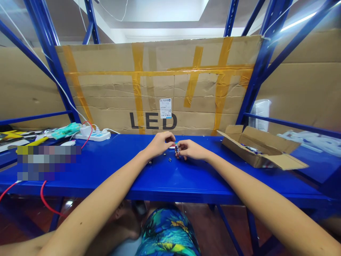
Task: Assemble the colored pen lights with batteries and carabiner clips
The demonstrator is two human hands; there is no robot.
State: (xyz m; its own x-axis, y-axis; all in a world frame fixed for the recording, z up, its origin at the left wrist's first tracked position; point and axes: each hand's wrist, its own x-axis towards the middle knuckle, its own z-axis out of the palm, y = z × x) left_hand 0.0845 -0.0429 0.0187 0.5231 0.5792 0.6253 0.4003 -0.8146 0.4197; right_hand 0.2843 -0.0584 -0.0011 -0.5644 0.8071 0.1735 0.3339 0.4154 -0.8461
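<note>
My right hand (192, 149) is closed in a pinch on a small shiny metal cylinder (177, 149), held just above the blue tabletop (186, 181). Beside it, my left hand (161, 142) has its fingers curled, the tips close to a thin silver and red piece (172, 146). Whether those fingertips grip that piece is too small to tell. Several tiny metal parts lie loose in front of the hands, one metal bit (169, 160) nearest the middle.
An open cardboard box (239, 152) with slender shiny items stands at right. On the left are a white power strip (97, 136), a teal packet (66, 131) and a red cable (44, 195). A large taped carton (112, 96) marked LED rises behind, between blue metal posts (255, 76).
</note>
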